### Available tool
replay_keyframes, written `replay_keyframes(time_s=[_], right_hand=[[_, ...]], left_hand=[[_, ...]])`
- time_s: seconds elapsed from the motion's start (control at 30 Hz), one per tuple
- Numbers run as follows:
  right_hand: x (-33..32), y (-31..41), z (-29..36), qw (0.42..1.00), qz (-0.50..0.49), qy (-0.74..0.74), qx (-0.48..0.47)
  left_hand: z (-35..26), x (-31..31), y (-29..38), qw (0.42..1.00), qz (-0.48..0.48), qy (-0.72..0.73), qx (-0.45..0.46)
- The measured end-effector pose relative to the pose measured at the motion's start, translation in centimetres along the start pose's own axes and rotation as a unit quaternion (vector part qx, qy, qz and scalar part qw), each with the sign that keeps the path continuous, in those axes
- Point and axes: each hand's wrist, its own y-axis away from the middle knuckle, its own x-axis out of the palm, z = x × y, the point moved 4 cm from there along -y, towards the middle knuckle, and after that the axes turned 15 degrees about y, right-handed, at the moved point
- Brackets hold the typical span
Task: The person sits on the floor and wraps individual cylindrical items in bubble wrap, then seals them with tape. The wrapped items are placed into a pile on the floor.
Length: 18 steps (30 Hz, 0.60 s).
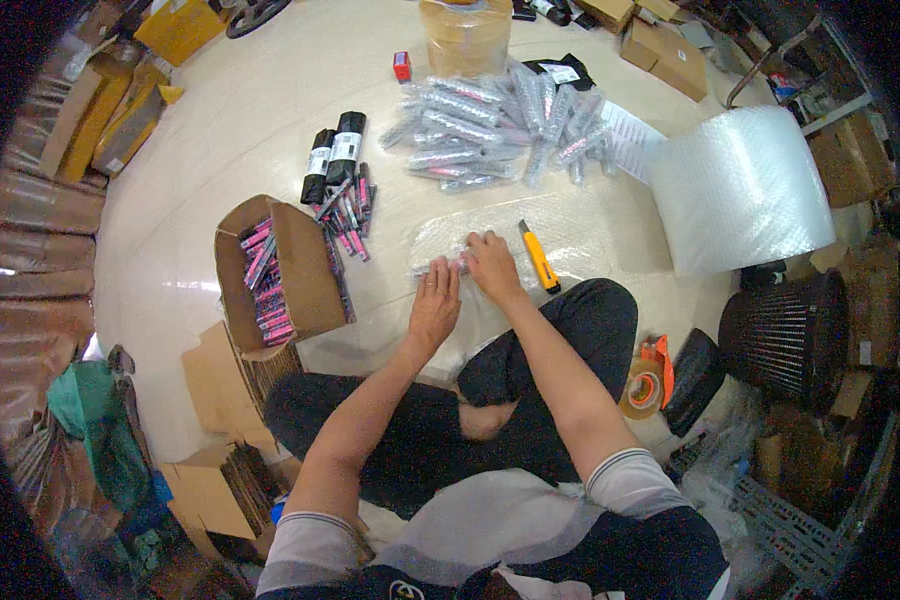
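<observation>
On the floor before me lies a flat sheet of bubble wrap [570, 217]. At its near edge is a slim bubble-wrapped bundle [421, 269], with a little pink showing through, mostly hidden under my fingers. My left hand [436, 296] presses its fingers over the bundle's left part. Just right of it, my right hand [493, 264] curls over the other end. A yellow utility knife [540, 259] rests on the sheet to the right, its blade tip pointing away from me.
A cardboard box [315, 277] of small pink-and-black boxes stands left, more boxes [352, 210] loose behind it. Beyond the sheet are piled wrapped packets [472, 127]. A big bubble-wrap roll [742, 191] stands right; a tape dispenser [649, 382] lies by my right knee.
</observation>
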Motion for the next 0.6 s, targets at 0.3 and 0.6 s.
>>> replay_keyframes(time_s=[0.3, 0.6], right_hand=[[3.5, -2.0, -3.9, 0.985, 0.100, -0.080, 0.117], [3.3, -3.7, -4.2, 0.970, 0.197, -0.020, 0.143]], left_hand=[[5.4, 1.8, -8.4, 0.990, 0.057, -0.004, -0.130], [3.1, -5.5, -7.7, 0.928, 0.165, 0.253, -0.216]])
